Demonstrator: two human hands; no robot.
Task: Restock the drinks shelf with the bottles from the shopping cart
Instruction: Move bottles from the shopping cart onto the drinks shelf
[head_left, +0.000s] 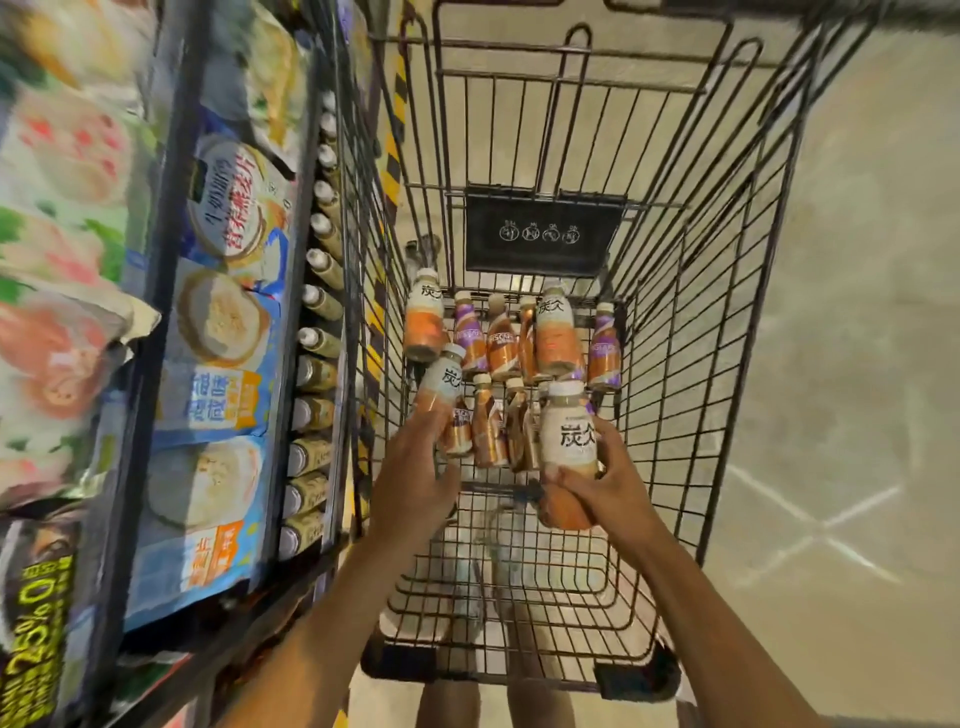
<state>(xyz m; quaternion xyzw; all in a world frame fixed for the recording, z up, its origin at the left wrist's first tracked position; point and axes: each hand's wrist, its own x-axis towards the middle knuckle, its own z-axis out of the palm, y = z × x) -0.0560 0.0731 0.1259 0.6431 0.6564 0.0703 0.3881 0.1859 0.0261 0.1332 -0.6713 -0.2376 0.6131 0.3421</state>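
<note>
We had both hands down in the shopping cart (701, 322), which stood just right of the shelving. Our right hand (605, 486) was curled round the orange lower half of a white-capped bottle (569, 436), thumb across the front, holding it upright and raised above the heap. Our left hand (415, 478) was closed on the lower part of a second bottle (448, 376) of the same kind, tilted with its cap toward the far left. Its fingertips were hidden behind the bottle, so we could not tell how far they wrapped. The other bottles (504, 348), some of this kind and some slimmer brown and purple ones, lay on the cart floor at the far end, touching one another. The drinks shelf (318, 340) ran along the left with a row of capped bottles lined up on it, and cereal bags (223, 322) sat further left.

We judged these to be full plastic bottles: stiff enough to squeeze firmly, moderately heavy for one hand, with a smooth label that could slip. The body below the shoulder seemed the sound place to hold, not the narrow cap. A drop would more likely dent than break them.
</note>
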